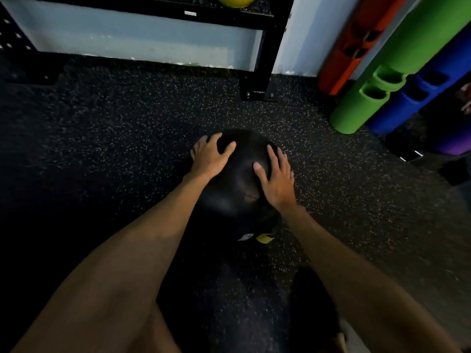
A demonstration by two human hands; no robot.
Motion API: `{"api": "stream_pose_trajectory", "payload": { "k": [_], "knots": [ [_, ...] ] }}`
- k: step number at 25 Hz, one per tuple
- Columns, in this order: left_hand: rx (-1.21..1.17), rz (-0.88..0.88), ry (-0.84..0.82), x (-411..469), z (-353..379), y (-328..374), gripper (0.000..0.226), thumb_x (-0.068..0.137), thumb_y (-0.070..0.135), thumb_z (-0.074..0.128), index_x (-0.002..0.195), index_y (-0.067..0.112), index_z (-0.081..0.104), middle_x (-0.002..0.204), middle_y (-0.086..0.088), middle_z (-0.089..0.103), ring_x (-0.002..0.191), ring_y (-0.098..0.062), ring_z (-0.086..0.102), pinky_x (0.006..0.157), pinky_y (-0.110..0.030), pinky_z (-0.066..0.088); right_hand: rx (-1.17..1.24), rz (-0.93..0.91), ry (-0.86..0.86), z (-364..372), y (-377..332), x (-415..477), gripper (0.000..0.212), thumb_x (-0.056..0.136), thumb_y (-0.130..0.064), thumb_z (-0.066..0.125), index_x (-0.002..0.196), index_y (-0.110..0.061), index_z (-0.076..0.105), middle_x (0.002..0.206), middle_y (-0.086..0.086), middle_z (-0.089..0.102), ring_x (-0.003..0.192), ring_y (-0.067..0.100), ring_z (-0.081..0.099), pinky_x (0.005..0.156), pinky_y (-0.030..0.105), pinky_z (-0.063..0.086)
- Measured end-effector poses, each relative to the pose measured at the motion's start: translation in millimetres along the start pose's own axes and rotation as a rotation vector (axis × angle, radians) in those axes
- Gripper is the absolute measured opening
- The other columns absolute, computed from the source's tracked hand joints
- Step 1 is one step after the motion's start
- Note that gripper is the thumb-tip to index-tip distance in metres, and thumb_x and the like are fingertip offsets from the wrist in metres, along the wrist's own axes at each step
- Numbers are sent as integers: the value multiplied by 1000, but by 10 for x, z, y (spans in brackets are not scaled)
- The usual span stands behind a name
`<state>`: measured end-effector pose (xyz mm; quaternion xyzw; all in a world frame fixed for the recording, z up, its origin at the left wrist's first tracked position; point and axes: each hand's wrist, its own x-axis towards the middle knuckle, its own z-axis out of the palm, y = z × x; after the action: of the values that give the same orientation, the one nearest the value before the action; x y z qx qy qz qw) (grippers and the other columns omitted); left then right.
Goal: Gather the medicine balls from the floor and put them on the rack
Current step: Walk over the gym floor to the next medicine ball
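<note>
A large black medicine ball (239, 179) sits low over the speckled black floor in the middle of the view. My left hand (210, 155) lies on its upper left side with fingers spread. On the ball's right side rests my right hand (276, 175), fingers straight and spread too. Both palms press against the ball from either side. A black metal rack (270, 47) stands at the wall ahead, and a yellow ball (235, 0) rests on its shelf at the top edge.
Red (349, 52), green (387, 77) and blue (418, 95) foam tubes lean against the wall at the right. The rack's bolted foot (257, 94) is just beyond the ball. A small yellow tag (265, 238) lies below the ball.
</note>
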<state>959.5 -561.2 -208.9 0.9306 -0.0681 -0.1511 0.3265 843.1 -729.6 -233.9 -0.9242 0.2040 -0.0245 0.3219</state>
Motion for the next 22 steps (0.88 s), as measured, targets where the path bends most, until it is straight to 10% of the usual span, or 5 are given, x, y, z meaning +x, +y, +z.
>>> {"api": "stream_pose_trajectory", "payload": {
  "k": [6,9,14,22],
  "knots": [
    [159,372,143,8,207,-286,91,81,80,39,157,38,11,167,-4,0,153,-24,-6,119,-53,-4,99,189,-3,-87,-192,1315,73,90,-75,40,149,-31,40,154,9,40,143,34,33,114,66,22],
    [210,318,170,244,186,-230,87,81,82,35,155,45,9,167,0,2,153,-23,-3,121,-58,3,156,100,94,-66,-181,1354,69,92,-69,39,143,-23,49,145,11,50,136,34,43,113,58,32],
    [65,39,70,911,23,217,80,81,80,47,151,50,21,166,-6,6,152,-31,1,119,-62,1,1,-166,171,136,0,879,70,96,-68,35,156,-38,18,166,-3,13,154,16,3,124,47,4],
    [26,110,197,880,378,67,91,84,74,49,153,49,-5,165,7,-17,151,-21,-19,115,-64,-3,86,24,57,-102,-92,2450,76,89,-76,40,152,-33,35,158,5,36,146,28,30,116,62,24]
  ]
}}
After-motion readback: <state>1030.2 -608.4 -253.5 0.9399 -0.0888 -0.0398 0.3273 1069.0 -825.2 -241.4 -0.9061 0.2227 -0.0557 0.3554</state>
